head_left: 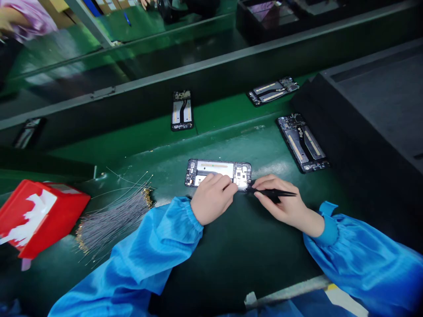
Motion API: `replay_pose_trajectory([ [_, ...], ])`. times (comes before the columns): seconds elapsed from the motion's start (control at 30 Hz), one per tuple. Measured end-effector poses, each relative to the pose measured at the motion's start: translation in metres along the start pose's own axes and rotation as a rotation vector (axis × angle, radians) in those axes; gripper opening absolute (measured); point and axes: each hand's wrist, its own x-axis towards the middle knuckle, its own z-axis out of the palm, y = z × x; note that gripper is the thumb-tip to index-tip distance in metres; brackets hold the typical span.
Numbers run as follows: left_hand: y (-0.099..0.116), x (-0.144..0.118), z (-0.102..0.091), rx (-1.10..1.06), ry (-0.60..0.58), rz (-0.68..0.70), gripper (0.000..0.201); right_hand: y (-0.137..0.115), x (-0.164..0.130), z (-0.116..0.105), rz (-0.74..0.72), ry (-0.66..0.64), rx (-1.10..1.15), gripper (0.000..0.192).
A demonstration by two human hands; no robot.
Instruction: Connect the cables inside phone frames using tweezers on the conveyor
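A: Where is the opened phone (pixel 228 171), please?
B: Flat on the desk (pixel 211 264), partly under the left hand (pixel 214 198). That hand is curled at its near edge; whether it grips, I cannot tell. The right hand (pixel 279 198) pinches black tweezers (pixel 276 193) near one corner.
A: How to work well?
B: I would hold the phone steady and touch only lightly with the tips.
A: The materials?
B: Smooth, pale, metal-looking plate (pixel 214 170); beside, thin grey cables (pixel 114 218) with gold-coloured ends.
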Motion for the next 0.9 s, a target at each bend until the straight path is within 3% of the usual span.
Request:
replay_pose_trajectory([
  [0.4, 0.000, 0.001, 0.000, -0.090, -0.022, -0.044, 0.019, -0.005, 0.003, 0.002, -0.238, -0.134, -0.139, 0.019],
  [0.67, -0.002, 0.002, 0.003, -0.176, -0.011, -0.074, 0.017, 0.003, 0.013, -0.004, -0.072, -0.010, -0.002, 0.016],
  [0.9, -0.001, 0.006, 0.004, -0.178, 0.003, -0.146, 0.017, 0.010, 0.037, -0.004, -0.037, -0.359, -0.328, 0.044],
])
